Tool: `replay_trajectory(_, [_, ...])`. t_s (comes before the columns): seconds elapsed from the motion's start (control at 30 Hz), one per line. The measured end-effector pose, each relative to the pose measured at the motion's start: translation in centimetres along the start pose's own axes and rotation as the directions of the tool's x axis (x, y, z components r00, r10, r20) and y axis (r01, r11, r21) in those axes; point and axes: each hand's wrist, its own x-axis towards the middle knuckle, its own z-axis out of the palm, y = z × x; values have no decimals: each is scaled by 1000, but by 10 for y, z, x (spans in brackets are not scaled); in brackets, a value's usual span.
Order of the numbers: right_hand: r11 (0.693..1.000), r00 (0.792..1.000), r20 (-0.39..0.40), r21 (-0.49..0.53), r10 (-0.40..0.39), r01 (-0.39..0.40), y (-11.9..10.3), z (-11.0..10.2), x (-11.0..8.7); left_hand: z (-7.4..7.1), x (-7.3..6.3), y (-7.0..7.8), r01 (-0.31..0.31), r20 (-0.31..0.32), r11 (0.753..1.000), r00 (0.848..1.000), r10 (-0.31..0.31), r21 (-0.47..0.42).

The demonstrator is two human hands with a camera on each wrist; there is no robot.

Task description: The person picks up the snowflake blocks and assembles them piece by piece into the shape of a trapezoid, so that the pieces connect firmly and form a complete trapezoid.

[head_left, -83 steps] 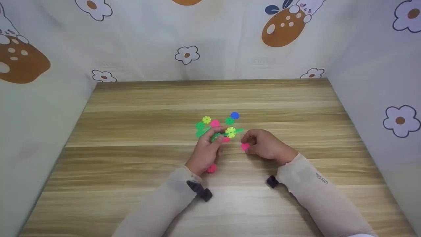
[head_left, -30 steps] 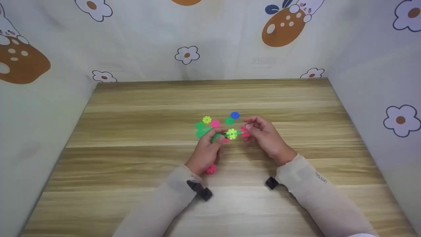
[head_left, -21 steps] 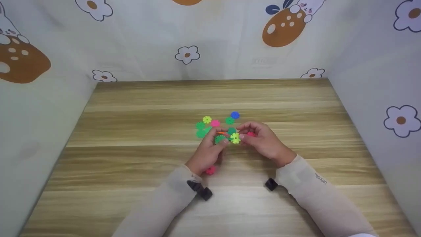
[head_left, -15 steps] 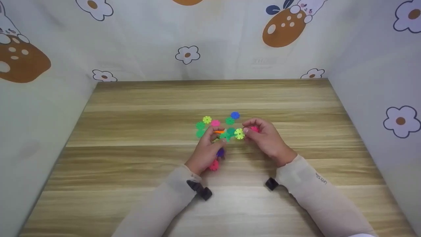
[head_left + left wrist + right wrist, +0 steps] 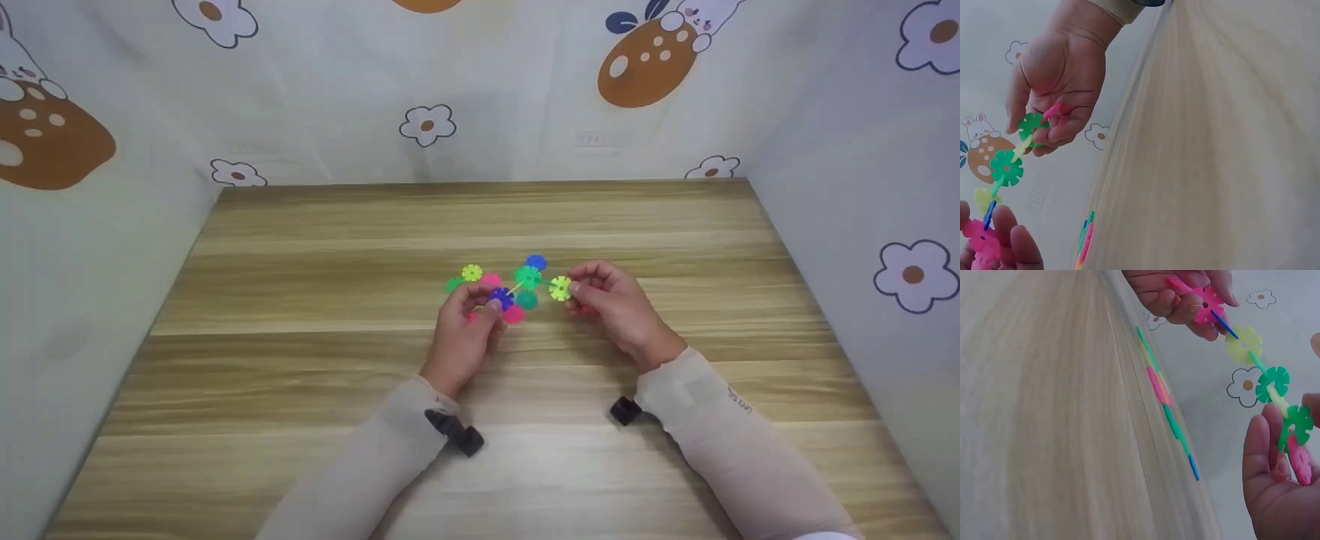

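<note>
Between the two hands stretches a chain of slotted snowflake discs, with a green disc (image 5: 528,277) near its middle. My left hand (image 5: 459,330) pinches one end; a dark blue disc (image 5: 502,298) shows at its thumb in the head view. The left wrist view has a green disc (image 5: 1033,128) and a pink disc (image 5: 1051,112) at that hand. My right hand (image 5: 622,309) grips the other end, next to a yellow disc (image 5: 560,288). A pink disc (image 5: 1207,305) sits in its fingers in the right wrist view, a blue disc (image 5: 1223,324) edge-on beside it.
Loose discs lie on the wooden table (image 5: 337,247) behind and under the chain, among them a yellow disc (image 5: 471,273), a pink disc (image 5: 491,280) and a blue disc (image 5: 535,262). A patterned curtain (image 5: 510,142) stands along the back and sides.
My right hand brought a separate pink disc to the chain's right end and now grips there, farther back. The chain has turned, and the blue disc has risen to my left thumb.
</note>
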Motion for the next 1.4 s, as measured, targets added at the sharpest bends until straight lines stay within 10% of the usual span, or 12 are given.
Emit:
replay_trajectory(0.17, [994,978,195,-87,78,-62,-2,-7,-2,0,1,0,-31,-40,999,999,30,-8])
replay_trajectory(0.33, [975,906,394,-210,157,-78,-6,-10,-5,0,0,1,-31,-41,1000,999,31,0])
replay_trajectory(0.67, [942,811,539,-334,228,-42,-8,0,-13,0,2,-2,-50,0,999,999,50,15])
replay_trajectory(1.07, [948,870,467,-317,159,-3,-4,17,-16,0,-1,-3,-41,208,995,978,20,94])
replay_trajectory(1.4, [985,964,215,-107,158,-138,6,15,-6,-7,7,8,-4,-23,972,1000,10,234])
